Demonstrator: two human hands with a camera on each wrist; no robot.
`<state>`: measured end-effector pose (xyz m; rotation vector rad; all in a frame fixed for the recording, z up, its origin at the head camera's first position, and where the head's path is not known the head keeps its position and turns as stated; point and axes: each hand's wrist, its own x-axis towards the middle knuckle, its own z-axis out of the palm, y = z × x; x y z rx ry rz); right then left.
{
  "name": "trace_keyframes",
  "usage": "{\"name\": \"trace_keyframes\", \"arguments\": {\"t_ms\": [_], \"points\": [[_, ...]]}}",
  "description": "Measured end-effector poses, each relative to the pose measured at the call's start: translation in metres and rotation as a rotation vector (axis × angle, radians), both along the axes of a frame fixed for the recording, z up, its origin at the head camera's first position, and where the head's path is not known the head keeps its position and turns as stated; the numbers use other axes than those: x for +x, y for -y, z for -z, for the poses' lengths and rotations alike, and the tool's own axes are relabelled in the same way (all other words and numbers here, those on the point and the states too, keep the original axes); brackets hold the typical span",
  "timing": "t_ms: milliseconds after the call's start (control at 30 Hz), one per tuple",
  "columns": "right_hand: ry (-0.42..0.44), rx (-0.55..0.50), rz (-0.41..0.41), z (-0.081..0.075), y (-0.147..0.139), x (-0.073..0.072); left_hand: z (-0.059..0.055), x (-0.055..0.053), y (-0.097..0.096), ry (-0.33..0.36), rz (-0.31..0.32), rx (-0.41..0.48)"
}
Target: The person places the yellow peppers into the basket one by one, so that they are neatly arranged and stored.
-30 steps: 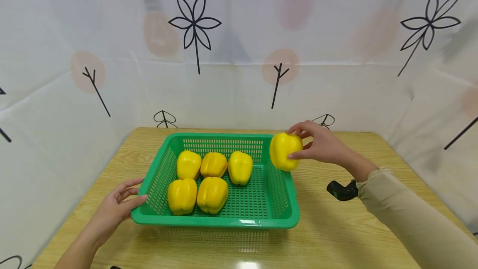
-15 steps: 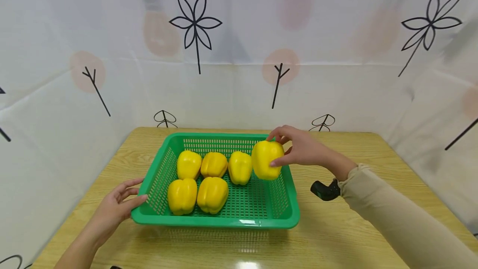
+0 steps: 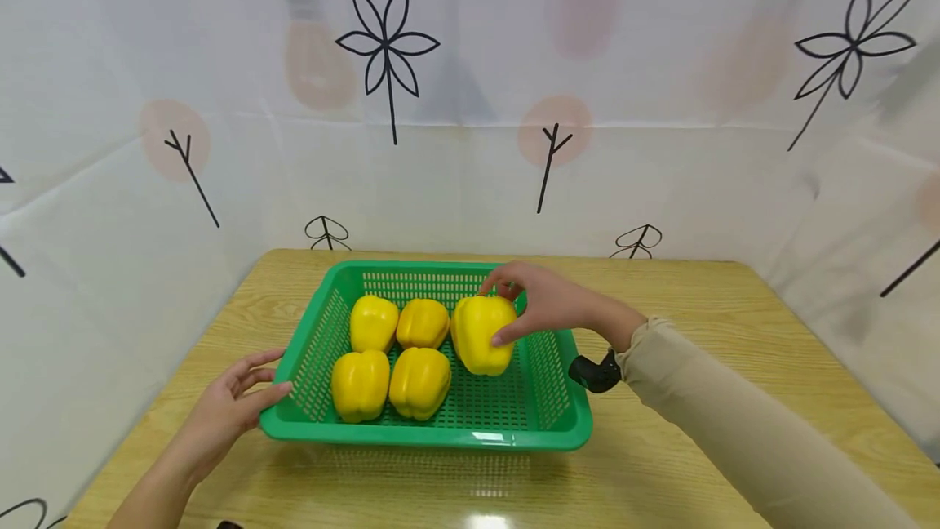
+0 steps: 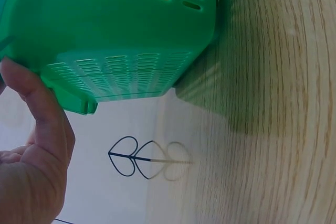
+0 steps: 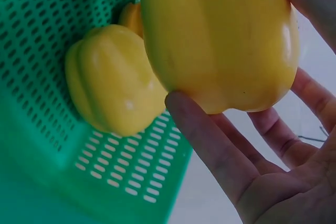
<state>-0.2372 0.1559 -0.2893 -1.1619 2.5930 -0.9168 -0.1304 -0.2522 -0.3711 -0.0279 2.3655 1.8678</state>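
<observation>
My right hand (image 3: pixel 549 300) holds a yellow bell pepper (image 3: pixel 479 337) over the right half of a green plastic basket (image 3: pixel 426 435). In the right wrist view its fingers and thumb close around the pepper (image 5: pixel 220 40), which is above the mesh. Several more yellow bell peppers sit in the basket's left and middle, among them a front-left pepper (image 3: pixel 360 386) and a front pepper (image 3: pixel 419 384). The held one hides the back-row pepper behind it in the head view. My left hand (image 3: pixel 229 408) grips the basket's left rim, thumb on top; in the left wrist view its fingers touch the rim.
The basket stands on a wooden table (image 3: pixel 683 464) against a white patterned cloth (image 3: pixel 470 186). A black wrist device (image 3: pixel 596 372) sits at the right sleeve's cuff. Bare mesh shows in the basket's right part.
My right hand has carried the pepper leftward and down, from over the basket's right rim to above its middle right. The left hand and basket have stayed in place.
</observation>
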Motion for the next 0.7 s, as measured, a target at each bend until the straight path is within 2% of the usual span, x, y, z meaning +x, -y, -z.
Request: {"name": "trace_keyframes", "arguments": {"t_ms": [433,700], "points": [[0.162,0.162,-0.083,0.016,0.029,-0.009,0.000,-0.001,0.000,0.014,-0.007,0.005],[0.257,0.286,-0.074,0.024,0.032,-0.011,0.000,-0.001,0.000,0.017,-0.006,-0.005]]}}
